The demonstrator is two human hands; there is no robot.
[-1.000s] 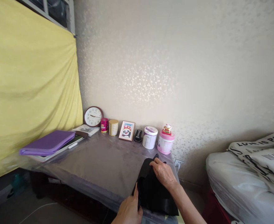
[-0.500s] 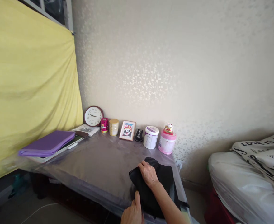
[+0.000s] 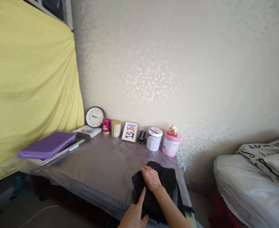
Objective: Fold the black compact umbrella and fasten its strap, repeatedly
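Note:
A folded black cloth item [image 3: 168, 180] with a dark strap at its right side lies at the table's near right corner. I cannot make out whether it is a bag or a garment. My right hand [image 3: 151, 178] lies over its upper left part, fingers bent and closed on the fabric. Lower down, my left hand [image 3: 136, 213] is at its near left edge. The left index finger stretches forward onto the cloth, with the thumb apart from it; the other fingers are partly hidden.
Plastic film covers the table [image 3: 101, 164]. Along the wall stand a clock [image 3: 95, 117], a pink tin [image 3: 106, 126], a yellow-lidded canister [image 3: 116, 129], a panda picture [image 3: 130, 131], a white tub [image 3: 154, 139] and a pink-lidded tub [image 3: 171, 144]. A purple folder [image 3: 48, 145] lies left.
My left hand has slid forward, its index finger now farther up the black cloth and the thumb spread away. My right hand stays at nearly the same spot on the fabric.

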